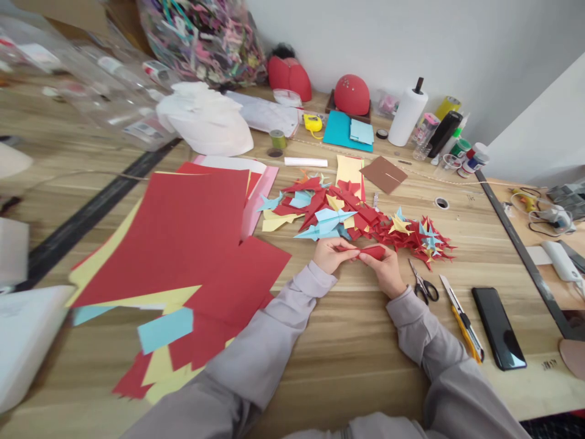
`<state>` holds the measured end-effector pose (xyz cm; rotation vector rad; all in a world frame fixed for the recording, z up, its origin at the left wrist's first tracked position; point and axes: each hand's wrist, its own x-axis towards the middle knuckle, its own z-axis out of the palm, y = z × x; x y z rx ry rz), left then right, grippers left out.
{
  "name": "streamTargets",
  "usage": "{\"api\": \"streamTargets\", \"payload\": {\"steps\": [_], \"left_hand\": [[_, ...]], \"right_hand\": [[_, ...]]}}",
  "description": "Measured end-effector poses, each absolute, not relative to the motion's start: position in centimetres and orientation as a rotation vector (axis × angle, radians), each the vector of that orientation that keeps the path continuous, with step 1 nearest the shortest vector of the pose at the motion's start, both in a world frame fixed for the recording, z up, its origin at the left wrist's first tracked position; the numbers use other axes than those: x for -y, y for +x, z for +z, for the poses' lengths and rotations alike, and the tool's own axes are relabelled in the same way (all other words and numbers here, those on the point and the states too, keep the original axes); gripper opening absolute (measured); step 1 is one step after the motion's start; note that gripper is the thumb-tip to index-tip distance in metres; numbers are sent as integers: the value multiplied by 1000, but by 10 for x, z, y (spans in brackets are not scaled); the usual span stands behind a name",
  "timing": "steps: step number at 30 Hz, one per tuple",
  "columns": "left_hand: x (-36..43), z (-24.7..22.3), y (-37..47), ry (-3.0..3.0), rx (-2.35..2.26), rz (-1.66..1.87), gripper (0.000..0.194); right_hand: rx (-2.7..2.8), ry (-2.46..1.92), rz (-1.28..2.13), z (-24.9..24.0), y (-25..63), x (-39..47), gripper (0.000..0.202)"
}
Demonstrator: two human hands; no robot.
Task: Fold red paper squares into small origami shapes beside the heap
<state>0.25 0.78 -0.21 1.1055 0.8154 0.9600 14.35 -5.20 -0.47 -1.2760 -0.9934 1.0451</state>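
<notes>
Between my two hands is a small folded piece of red paper (372, 251). My left hand (333, 255) pinches its left end, and my right hand (385, 268) grips the right part with thumb and fingers. The two thumbs nearly meet at the middle of the piece. Just beyond my hands lies a heap of folded red, yellow and blue paper shapes (326, 222). Spiky red paper stars (423, 238) with some blue and yellow ones lie to the right of it. Large red sheets (196, 238) are spread at the left over yellow ones.
Scissors (425, 288), a yellow utility knife (464, 323) and a black phone (499, 329) lie right of my right hand. Blue paper (345, 131), a tape measure (313, 124), a white roll (407, 117) and bottles (474, 160) stand or lie along the back. Paper scraps (165, 330) lie front left.
</notes>
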Motion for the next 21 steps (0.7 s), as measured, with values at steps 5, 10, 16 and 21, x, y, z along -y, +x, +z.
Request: {"api": "streamTargets", "payload": {"steps": [5, 10, 16, 21], "left_hand": [[-8, -3, 4, 1091, -812, 942, 26], [-9, -1, 4, 1151, -787, 942, 24], [-9, 3, 0, 1301, -783, 940, 19], [-9, 4, -2, 1374, -816, 980, 16]], "right_hand": [[1027, -1288, 1048, -1, 142, 52, 20], [1022, -1283, 1038, -3, 143, 53, 18], [1068, -1326, 1026, 2, 141, 55, 17], [1114, -1365, 997, 3, 140, 55, 20]]}}
